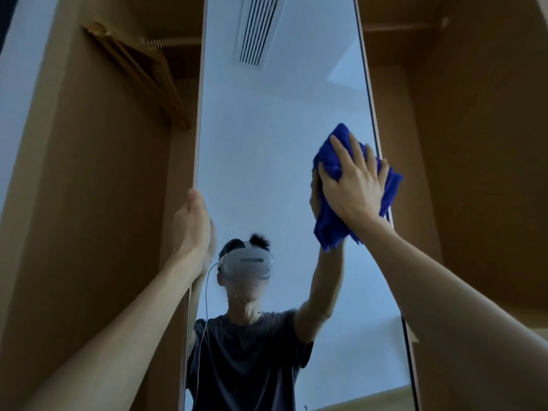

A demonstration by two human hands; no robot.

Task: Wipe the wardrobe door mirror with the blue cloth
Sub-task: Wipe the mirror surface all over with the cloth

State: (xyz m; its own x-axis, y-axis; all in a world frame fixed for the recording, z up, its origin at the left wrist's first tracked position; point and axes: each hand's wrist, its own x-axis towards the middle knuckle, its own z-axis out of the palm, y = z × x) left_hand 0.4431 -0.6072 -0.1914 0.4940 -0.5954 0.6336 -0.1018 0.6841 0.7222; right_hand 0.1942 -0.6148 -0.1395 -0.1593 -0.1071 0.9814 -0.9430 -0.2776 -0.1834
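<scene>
A tall narrow mirror (275, 161) on the wardrobe door fills the middle of the view and reflects a person in a dark T-shirt. My right hand (354, 180) lies flat with fingers spread over a crumpled blue cloth (329, 229), pressing it against the glass near the mirror's right edge. My left hand (194, 229) grips the mirror door's left edge, thumb on the near side, fingers wrapped behind it and hidden.
Brown wardrobe panels (98, 203) stand on both sides of the door. Wooden hangers (139, 69) hang inside the left compartment at upper left. A rail and shelf (406, 26) cross the right compartment. The mirror reflects a ceiling vent.
</scene>
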